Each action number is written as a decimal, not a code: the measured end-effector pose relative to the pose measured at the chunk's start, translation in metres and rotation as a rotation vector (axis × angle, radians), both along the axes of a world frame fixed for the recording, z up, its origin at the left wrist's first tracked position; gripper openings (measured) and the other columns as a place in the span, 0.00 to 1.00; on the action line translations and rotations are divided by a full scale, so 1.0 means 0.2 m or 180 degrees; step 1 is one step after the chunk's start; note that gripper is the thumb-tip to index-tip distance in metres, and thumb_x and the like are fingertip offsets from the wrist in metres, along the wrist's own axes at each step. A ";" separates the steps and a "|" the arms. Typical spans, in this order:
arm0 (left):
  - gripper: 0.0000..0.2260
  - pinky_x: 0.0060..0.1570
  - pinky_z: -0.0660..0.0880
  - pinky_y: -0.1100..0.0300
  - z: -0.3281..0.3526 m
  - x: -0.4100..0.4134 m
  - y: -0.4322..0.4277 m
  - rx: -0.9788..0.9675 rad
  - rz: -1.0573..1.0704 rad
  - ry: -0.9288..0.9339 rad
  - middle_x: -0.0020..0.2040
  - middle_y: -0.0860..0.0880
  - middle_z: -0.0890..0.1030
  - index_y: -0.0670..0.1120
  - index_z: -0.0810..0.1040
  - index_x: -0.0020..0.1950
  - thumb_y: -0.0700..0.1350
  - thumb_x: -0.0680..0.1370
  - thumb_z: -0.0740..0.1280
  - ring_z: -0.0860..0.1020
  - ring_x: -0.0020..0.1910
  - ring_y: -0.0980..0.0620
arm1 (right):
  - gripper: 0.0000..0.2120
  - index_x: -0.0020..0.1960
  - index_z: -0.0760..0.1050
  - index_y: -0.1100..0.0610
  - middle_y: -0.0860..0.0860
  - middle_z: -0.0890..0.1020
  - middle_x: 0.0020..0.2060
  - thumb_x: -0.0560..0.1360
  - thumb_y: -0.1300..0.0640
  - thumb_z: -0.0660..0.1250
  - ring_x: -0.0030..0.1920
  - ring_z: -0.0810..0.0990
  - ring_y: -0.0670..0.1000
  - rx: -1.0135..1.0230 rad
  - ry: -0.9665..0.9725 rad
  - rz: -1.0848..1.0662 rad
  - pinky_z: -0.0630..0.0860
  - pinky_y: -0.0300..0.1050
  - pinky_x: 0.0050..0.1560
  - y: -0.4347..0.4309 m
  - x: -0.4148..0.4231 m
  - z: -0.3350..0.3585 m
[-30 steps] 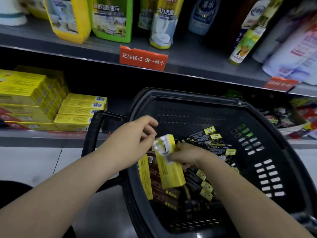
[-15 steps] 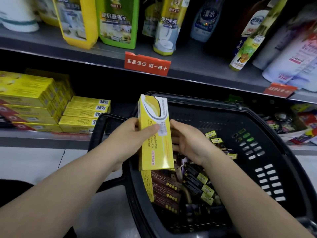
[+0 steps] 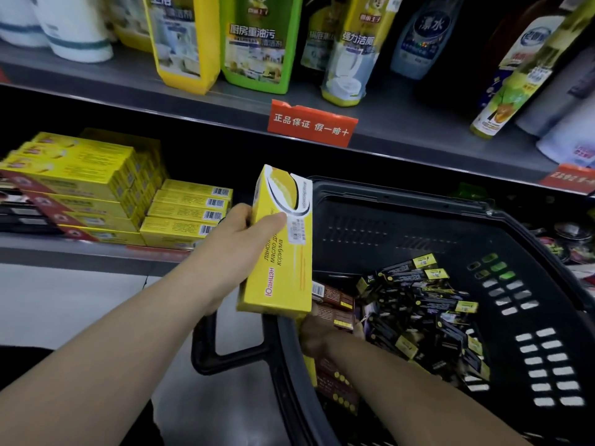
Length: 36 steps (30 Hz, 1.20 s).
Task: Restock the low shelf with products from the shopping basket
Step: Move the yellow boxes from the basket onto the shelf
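Head view: left hand [image 3: 240, 241] holds box [image 3: 283, 262] over basket rim [image 3: 402, 192].

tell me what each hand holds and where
Left hand grips the yellow box at its upper middle, thumb on front. Right hand, in the basket, half hidden: cannot tell.

- Yellow box [image 3: 279, 252]: smooth printed cardboard, slight sheen.
- Shopping basket [image 3: 402, 220]: matt black perforated plastic.
- Upper shelf [image 3: 402, 136]: matt grey painted metal.
- Cleaner bottles [image 3: 257, 43]: glossy plastic.

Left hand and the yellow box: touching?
Touching. The head view shows the left hand gripping the yellow box, with the thumb pressed across its front face.
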State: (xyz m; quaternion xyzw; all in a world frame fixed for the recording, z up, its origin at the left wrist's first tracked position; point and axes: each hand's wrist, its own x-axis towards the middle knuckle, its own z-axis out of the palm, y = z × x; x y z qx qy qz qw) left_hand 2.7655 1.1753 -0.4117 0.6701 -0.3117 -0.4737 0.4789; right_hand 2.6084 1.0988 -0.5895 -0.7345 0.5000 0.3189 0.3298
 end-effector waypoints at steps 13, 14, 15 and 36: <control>0.09 0.32 0.67 0.63 -0.01 -0.01 -0.03 0.0088 0.0100 0.0124 0.46 0.51 0.80 0.51 0.71 0.54 0.54 0.80 0.58 0.77 0.41 0.56 | 0.14 0.44 0.81 0.53 0.52 0.85 0.43 0.76 0.57 0.56 0.42 0.81 0.50 0.0558 -0.2620 -0.2186 0.75 0.48 0.47 -0.11 -0.36 0.90; 0.11 0.32 0.67 0.63 -0.01 -0.02 -0.03 0.0081 0.0093 0.0109 0.47 0.51 0.80 0.49 0.70 0.56 0.54 0.80 0.58 0.78 0.41 0.56 | 0.15 0.43 0.82 0.52 0.52 0.85 0.43 0.76 0.57 0.56 0.41 0.82 0.51 0.0603 -0.2805 -0.2329 0.76 0.48 0.47 -0.09 -0.35 0.93; 0.12 0.32 0.67 0.63 -0.02 -0.02 -0.03 0.0082 0.0092 0.0091 0.46 0.51 0.80 0.48 0.70 0.58 0.54 0.80 0.58 0.77 0.41 0.57 | 0.16 0.42 0.82 0.52 0.52 0.85 0.42 0.77 0.56 0.56 0.40 0.82 0.51 0.0639 -0.2974 -0.2460 0.76 0.48 0.45 -0.07 -0.34 0.96; 0.48 0.57 0.76 0.46 0.01 0.40 0.20 0.0130 0.0366 0.0880 0.57 0.51 0.81 0.54 0.66 0.69 0.71 0.54 0.72 0.81 0.54 0.48 | 0.30 0.67 0.65 0.50 0.50 0.83 0.54 0.69 0.57 0.73 0.51 0.83 0.51 0.1022 -0.3181 -0.1139 0.81 0.48 0.47 0.05 0.48 1.08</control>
